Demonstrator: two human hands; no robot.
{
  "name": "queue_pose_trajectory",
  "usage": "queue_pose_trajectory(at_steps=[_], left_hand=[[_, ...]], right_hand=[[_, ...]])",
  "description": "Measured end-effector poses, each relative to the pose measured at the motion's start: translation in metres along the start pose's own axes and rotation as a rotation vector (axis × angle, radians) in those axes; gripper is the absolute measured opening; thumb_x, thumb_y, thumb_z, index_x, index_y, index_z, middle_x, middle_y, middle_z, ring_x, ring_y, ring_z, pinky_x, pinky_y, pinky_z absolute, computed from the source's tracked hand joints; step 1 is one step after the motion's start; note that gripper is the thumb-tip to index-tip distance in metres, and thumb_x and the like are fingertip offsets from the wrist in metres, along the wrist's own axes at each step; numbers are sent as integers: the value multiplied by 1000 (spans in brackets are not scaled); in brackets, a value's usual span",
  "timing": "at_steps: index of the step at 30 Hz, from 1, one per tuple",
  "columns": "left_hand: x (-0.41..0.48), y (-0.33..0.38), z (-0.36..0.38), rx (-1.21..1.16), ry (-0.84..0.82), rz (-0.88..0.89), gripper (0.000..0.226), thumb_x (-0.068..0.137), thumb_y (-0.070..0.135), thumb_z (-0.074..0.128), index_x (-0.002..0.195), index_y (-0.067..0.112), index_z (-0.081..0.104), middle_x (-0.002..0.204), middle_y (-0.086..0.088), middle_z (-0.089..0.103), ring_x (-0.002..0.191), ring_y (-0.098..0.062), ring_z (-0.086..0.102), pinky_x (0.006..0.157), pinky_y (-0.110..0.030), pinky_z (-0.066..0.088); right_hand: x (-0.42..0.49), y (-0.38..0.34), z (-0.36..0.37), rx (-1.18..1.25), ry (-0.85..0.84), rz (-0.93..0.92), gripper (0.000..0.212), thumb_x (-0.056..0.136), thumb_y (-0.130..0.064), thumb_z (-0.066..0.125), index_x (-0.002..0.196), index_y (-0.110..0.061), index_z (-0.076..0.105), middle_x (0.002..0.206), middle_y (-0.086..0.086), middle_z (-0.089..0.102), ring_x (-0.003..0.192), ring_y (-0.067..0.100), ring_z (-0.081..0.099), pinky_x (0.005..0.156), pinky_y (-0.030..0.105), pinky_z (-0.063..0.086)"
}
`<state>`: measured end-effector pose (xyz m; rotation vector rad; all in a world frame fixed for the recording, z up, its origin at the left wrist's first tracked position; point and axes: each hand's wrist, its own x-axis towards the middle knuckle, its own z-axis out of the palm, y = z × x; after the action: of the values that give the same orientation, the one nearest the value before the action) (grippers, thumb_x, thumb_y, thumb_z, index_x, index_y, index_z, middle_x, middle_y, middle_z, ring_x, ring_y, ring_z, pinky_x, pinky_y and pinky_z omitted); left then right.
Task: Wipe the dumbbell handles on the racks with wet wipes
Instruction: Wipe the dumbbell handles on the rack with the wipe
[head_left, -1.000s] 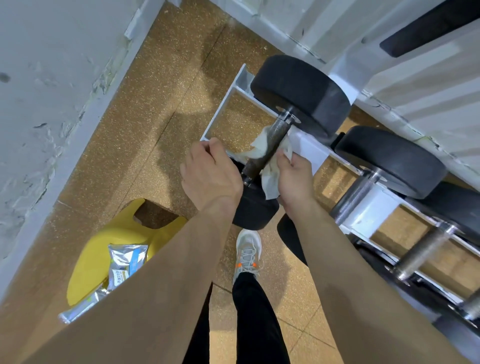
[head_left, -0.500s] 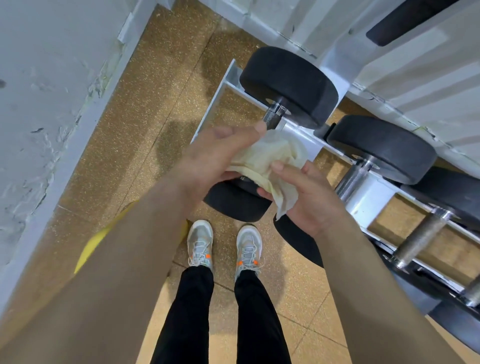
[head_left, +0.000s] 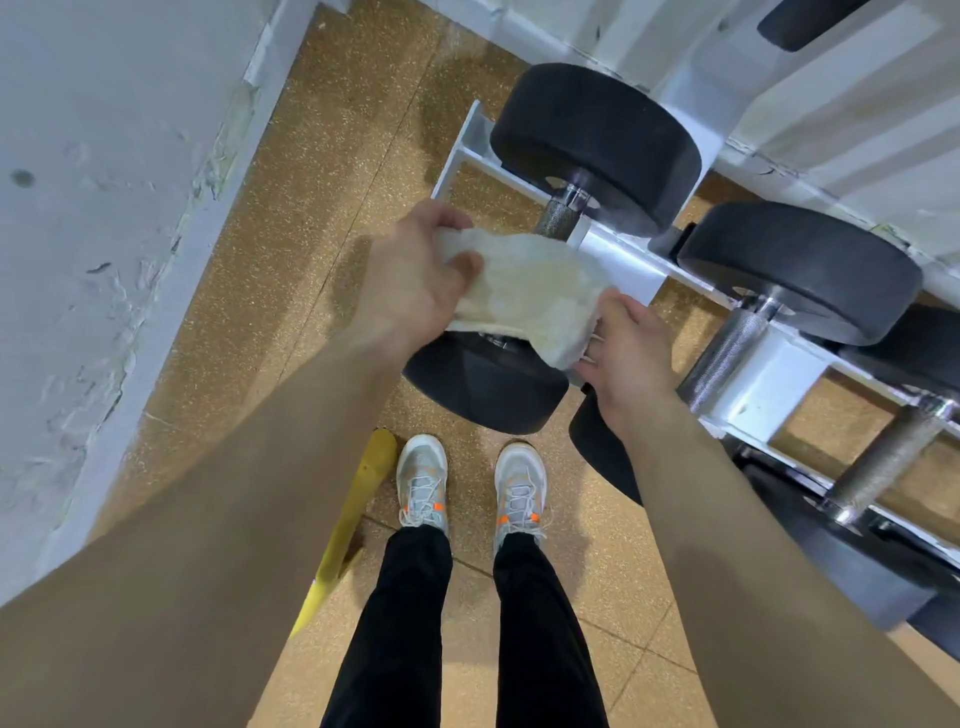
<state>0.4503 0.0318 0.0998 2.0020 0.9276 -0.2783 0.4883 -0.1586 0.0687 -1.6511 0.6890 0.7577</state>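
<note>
Head view showed the person between wiping strokes, as I judged it: the wet wipe (head_left: 524, 291) lay on no metal but was held stretched in the air between both hands. The left hand (head_left: 415, 291) had its fingers curled round the left end of the wipe, bunching it against the palm. The right hand (head_left: 631, 364) pinched the lower right corner, with the thumb pressed on top and the fingers beneath. Those fingers were a little spread, and how many touched the wipe I could not tell.

Just beyond the left fingertips the knurled first handle (head_left: 557, 212) came out from under the wipe, with most of its length hidden. The black near head (head_left: 483, 387) lay below both sets of fingers. To the right of the right fingers, near them, the second handle (head_left: 724, 353) rested on the white rack (head_left: 623, 254).

The wipe looked yellowed and creased, so the next move probably called for turning a cleaner face outward, then closing one hand round a handle with the wipe between. Both forearms reached down and forward, with the wrists bent toward each other.
</note>
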Motion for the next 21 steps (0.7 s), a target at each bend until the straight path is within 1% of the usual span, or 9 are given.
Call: queue_pose_trajectory(at_steps=[2, 4, 8, 10, 11, 14, 16, 18, 21], left_hand=[[5, -2, 5, 63, -10, 66, 22, 97, 24, 62, 117, 32, 58, 110, 7, 57, 98, -15, 51, 80, -23, 34], [10, -2, 8, 180, -33, 158, 25, 98, 27, 59, 122, 32, 55, 107, 3, 58, 95, -20, 53, 79, -30, 36], [27, 3, 10, 525, -119, 351, 35, 102, 38, 53, 134, 25, 48, 124, -6, 61, 106, -34, 59, 81, -41, 43], [35, 3, 12, 590, -158, 358, 46, 100, 46, 55, 138, 21, 47, 131, -7, 57, 113, -35, 59, 89, -44, 46], [37, 4, 13, 572, -138, 332, 50, 98, 48, 57, 138, 19, 47, 133, -8, 55, 116, -34, 58, 93, -46, 47], [28, 5, 15, 378, 175, 278, 48, 94, 43, 65, 132, 14, 54, 129, -9, 52, 116, -27, 52, 91, -38, 46], [13, 10, 17, 250, 290, 192, 36, 93, 38, 65, 120, 14, 57, 119, -5, 56, 104, -23, 55, 81, -34, 45], [5, 22, 19, 243, 43, -15, 42, 93, 45, 66, 116, 11, 56, 109, -5, 60, 99, -24, 60, 71, -30, 44], [6, 44, 28, 533, -464, -158, 57, 83, 55, 75, 111, 10, 54, 108, -8, 57, 96, -25, 56, 74, -29, 41]], right_hand=[[1, 1, 8, -82, 115, -68, 29, 108, -30, 42, 86, -20, 60, 90, 3, 64, 80, 22, 62, 54, 25, 50], [3, 4, 15, -312, 230, -213, 33, 110, -32, 34, 93, -14, 56, 78, -4, 53, 72, 17, 52, 57, 23, 43], [1, 15, 20, -728, 311, -322, 31, 111, -27, 24, 115, -9, 49, 73, -7, 45, 77, 25, 47, 66, 37, 34], [-1, 15, 20, -734, 300, -263, 20, 106, -15, 33, 121, -12, 47, 83, -5, 50, 82, 24, 47, 68, 34, 32], [-4, 14, 21, -695, 288, -225, 26, 101, -8, 39, 125, -14, 47, 93, -4, 54, 88, 23, 50, 70, 34, 35], [-12, 14, 25, -496, 351, -213, 50, 89, 3, 45, 135, -16, 48, 125, 2, 54, 117, 25, 53, 92, 39, 46], [-22, 18, 32, -351, 405, -283, 46, 89, 5, 45, 130, -14, 52, 124, 2, 53, 117, 24, 53, 98, 32, 44], [-33, 25, 42, -259, 379, -288, 34, 93, 3, 44, 119, -17, 55, 114, 0, 57, 108, 19, 55, 86, 15, 38], [-39, 34, 55, -98, 388, -190, 20, 98, -6, 49, 107, -23, 56, 106, -1, 62, 100, 16, 57, 76, 15, 34]])
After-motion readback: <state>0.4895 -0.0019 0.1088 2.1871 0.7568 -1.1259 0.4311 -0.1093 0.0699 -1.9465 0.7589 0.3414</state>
